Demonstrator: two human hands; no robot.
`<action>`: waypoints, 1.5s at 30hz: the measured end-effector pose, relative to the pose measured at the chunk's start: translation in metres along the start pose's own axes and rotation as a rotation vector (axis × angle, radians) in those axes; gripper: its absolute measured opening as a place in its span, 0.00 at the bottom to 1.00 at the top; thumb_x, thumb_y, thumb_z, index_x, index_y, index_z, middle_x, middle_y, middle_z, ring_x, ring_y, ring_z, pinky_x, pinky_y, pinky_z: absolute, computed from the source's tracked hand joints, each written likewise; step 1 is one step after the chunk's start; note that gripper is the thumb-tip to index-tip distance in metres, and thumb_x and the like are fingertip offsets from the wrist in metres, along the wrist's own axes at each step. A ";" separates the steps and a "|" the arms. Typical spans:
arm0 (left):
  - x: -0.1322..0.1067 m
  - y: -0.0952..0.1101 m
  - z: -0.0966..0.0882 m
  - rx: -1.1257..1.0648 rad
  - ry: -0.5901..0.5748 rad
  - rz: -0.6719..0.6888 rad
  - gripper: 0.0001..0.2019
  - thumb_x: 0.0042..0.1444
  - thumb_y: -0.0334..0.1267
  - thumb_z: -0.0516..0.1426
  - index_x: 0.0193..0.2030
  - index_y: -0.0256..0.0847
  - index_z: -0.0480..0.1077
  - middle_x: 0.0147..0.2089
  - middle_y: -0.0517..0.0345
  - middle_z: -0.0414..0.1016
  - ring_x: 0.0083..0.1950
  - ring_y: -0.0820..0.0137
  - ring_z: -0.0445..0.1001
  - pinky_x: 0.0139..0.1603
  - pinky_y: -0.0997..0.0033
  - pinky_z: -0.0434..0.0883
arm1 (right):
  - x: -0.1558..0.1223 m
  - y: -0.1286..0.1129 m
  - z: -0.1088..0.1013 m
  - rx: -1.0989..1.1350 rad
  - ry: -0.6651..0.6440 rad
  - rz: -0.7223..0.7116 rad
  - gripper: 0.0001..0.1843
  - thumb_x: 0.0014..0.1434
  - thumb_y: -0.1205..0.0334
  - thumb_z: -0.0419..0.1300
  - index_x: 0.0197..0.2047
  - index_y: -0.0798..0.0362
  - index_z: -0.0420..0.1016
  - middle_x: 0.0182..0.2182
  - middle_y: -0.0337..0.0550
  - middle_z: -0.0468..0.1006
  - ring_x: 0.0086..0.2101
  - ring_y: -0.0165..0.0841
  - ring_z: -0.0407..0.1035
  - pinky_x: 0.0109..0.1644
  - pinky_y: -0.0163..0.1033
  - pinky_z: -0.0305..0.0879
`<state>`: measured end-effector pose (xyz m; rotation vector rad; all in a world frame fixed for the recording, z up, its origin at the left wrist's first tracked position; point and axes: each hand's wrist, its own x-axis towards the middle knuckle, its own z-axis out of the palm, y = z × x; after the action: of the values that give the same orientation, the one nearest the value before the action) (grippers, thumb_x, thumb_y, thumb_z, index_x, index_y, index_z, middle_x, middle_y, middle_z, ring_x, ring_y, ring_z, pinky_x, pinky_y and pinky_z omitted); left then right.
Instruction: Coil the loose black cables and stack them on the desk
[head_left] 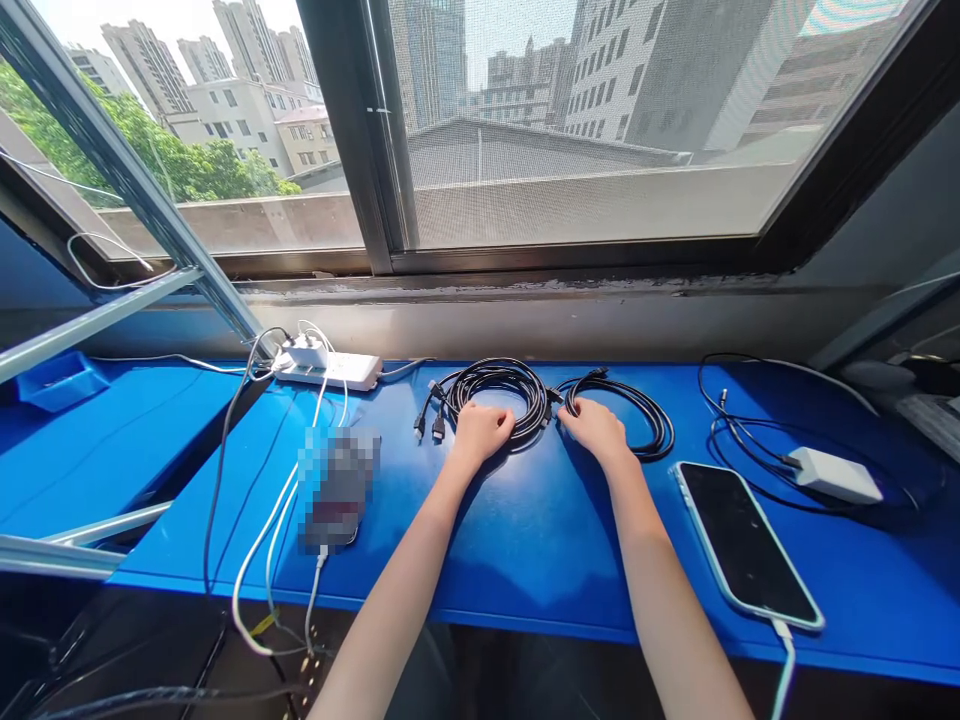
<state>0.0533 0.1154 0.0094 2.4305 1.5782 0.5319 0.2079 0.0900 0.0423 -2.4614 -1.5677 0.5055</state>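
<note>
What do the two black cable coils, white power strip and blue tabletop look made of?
Left cable coil: likely PVC or rubber jacket, glossy; highlights follow the loops. Right cable coil: same look.
White power strip: probably hard plastic, smooth; crisp edges.
Blue tabletop: perhaps laminate or plastic sheet, semi-gloss; soft glare.

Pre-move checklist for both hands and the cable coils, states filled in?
1. Left hand at larger black cable coil: ok.
2. Right hand at left end of smaller black cable coil: ok.
3. Grip firm on both coils: cannot tell, partly hidden.
4. Loose plugs tucked in: not ok, they stick out left of the larger coil.
5. White power strip clear of coils: ok.
6. Black-screened smartphone clear of smaller coil: ok.
</note>
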 end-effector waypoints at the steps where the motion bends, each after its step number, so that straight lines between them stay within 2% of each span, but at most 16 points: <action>1: 0.000 0.000 0.000 0.001 -0.002 -0.002 0.21 0.60 0.35 0.48 0.17 0.40 0.72 0.21 0.54 0.74 0.28 0.68 0.72 0.41 0.65 0.60 | -0.001 0.000 0.000 -0.004 -0.008 -0.009 0.12 0.59 0.60 0.52 0.37 0.51 0.76 0.38 0.49 0.78 0.40 0.39 0.73 0.35 0.35 0.61; 6: 0.001 -0.001 0.002 0.005 -0.011 -0.011 0.21 0.59 0.34 0.49 0.18 0.39 0.72 0.24 0.50 0.76 0.30 0.66 0.73 0.42 0.64 0.61 | -0.001 -0.001 0.001 -0.024 -0.028 -0.036 0.13 0.59 0.60 0.53 0.44 0.51 0.75 0.42 0.49 0.77 0.42 0.40 0.73 0.37 0.35 0.62; 15: 0.001 -0.001 0.003 -0.008 -0.005 -0.011 0.21 0.60 0.35 0.49 0.18 0.39 0.73 0.23 0.51 0.76 0.30 0.66 0.73 0.43 0.63 0.61 | 0.000 0.000 0.004 -0.056 -0.037 -0.072 0.13 0.61 0.61 0.51 0.43 0.54 0.74 0.45 0.51 0.74 0.45 0.41 0.71 0.40 0.36 0.63; 25: 0.001 -0.002 0.004 -0.036 0.026 0.003 0.21 0.59 0.34 0.49 0.16 0.40 0.70 0.19 0.54 0.72 0.27 0.67 0.71 0.42 0.64 0.61 | -0.002 -0.001 0.005 -0.005 -0.026 -0.050 0.12 0.60 0.59 0.51 0.40 0.52 0.74 0.43 0.50 0.74 0.42 0.40 0.72 0.38 0.36 0.62; 31: 0.001 -0.004 0.000 -0.061 0.041 0.016 0.22 0.59 0.34 0.49 0.14 0.40 0.69 0.18 0.55 0.71 0.26 0.68 0.71 0.39 0.66 0.60 | -0.002 0.010 -0.006 0.099 -0.015 0.043 0.16 0.53 0.56 0.61 0.46 0.49 0.74 0.36 0.43 0.78 0.40 0.38 0.73 0.38 0.37 0.63; 35: 0.000 -0.004 0.000 -0.072 0.071 0.015 0.23 0.60 0.35 0.48 0.13 0.41 0.68 0.16 0.57 0.69 0.25 0.69 0.70 0.39 0.66 0.59 | -0.003 0.012 -0.010 0.168 0.031 0.111 0.05 0.52 0.62 0.61 0.32 0.51 0.77 0.35 0.47 0.79 0.43 0.42 0.73 0.41 0.39 0.63; 37: 0.000 -0.004 -0.001 -0.077 0.086 0.016 0.24 0.60 0.35 0.48 0.13 0.41 0.67 0.16 0.57 0.69 0.24 0.70 0.69 0.39 0.66 0.59 | -0.004 0.010 -0.010 0.215 0.057 0.125 0.07 0.53 0.64 0.59 0.25 0.52 0.76 0.30 0.48 0.79 0.40 0.43 0.73 0.41 0.40 0.63; 39: 0.000 -0.003 -0.002 -0.081 0.104 0.018 0.23 0.60 0.36 0.48 0.13 0.41 0.66 0.16 0.58 0.69 0.24 0.71 0.68 0.40 0.66 0.59 | -0.005 0.007 -0.009 0.283 0.090 0.132 0.09 0.54 0.65 0.57 0.23 0.53 0.75 0.24 0.47 0.77 0.37 0.42 0.74 0.40 0.40 0.63; 42: 0.000 -0.001 -0.005 -0.092 0.136 0.016 0.22 0.59 0.35 0.49 0.14 0.40 0.66 0.18 0.58 0.71 0.26 0.71 0.69 0.42 0.66 0.59 | -0.008 0.004 -0.011 0.417 0.215 0.141 0.12 0.59 0.61 0.52 0.33 0.54 0.76 0.21 0.46 0.76 0.35 0.42 0.74 0.41 0.40 0.63; 45: 0.000 0.000 -0.007 -0.108 0.171 0.002 0.20 0.58 0.34 0.50 0.15 0.40 0.67 0.21 0.57 0.73 0.28 0.71 0.70 0.43 0.66 0.59 | -0.011 0.001 -0.018 0.581 0.378 0.136 0.16 0.62 0.59 0.47 0.43 0.57 0.72 0.25 0.48 0.77 0.30 0.38 0.73 0.39 0.39 0.64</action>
<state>0.0509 0.1147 0.0156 2.3612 1.5659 0.8229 0.2118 0.0802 0.0608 -2.0628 -0.9453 0.4090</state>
